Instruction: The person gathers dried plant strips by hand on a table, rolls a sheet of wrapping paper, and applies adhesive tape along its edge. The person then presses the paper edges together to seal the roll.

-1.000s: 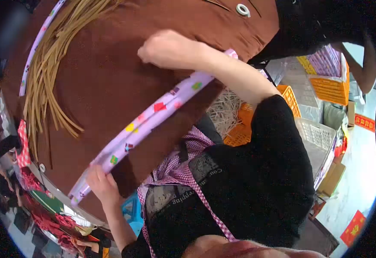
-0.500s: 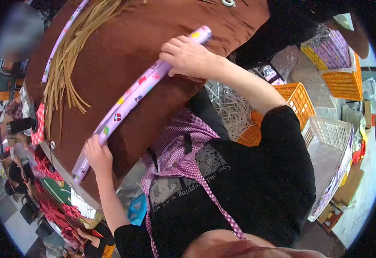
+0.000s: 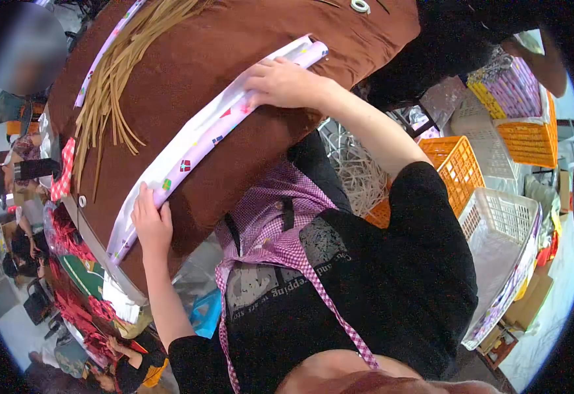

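Head view: from above the wearer's own chest, facing steeply down and forward
Shirt (image 3: 359, 289): nearest big surface, seen from above, low in frame
Table (image 3: 188, 85): beyond the shirt, within arm's reach, taking in left hand (image 3: 153, 224) and right hand (image 3: 286, 83)
Crates (image 3: 527, 139): right side, farther off, seen obliquely
Left rim: small and bent by the wide round lens, probably people (image 3: 126, 368) around the table's far side

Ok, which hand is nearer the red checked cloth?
Left: the left hand is on the patterned wrap, towards the checked cloth; the right hand is farther away, near the wrap's other end.
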`<action>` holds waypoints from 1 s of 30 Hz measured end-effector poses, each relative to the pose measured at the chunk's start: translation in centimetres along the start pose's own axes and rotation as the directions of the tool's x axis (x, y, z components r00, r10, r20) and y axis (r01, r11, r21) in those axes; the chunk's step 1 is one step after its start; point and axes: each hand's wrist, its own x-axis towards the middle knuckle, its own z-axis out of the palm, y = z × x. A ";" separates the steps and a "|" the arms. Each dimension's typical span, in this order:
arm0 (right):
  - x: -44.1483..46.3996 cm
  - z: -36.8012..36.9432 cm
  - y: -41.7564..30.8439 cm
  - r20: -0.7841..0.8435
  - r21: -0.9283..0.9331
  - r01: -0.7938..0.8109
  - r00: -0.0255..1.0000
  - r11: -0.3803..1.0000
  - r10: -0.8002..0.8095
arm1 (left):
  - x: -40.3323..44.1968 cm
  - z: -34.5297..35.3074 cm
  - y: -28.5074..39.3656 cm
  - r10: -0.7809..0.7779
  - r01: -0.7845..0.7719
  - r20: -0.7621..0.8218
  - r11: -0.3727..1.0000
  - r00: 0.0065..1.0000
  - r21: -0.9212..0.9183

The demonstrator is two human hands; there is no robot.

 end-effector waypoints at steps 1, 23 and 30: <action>-0.4 -0.2 0.6 0.004 0.005 -0.004 1.000 1.000 0.004 | -0.4 -0.1 0.4 -0.007 0.007 -0.009 1.000 1.000 -0.010; -0.5 -1.0 -5.0 0.118 -0.071 0.094 0.989 0.993 -0.086 | 0.1 1.9 0.8 0.096 -0.089 -0.108 0.994 0.990 0.067; 4.4 4.5 -12.5 0.030 -0.040 0.289 0.957 0.956 -0.288 | 0.0 2.8 0.4 0.069 -0.071 -0.161 0.997 0.985 -0.005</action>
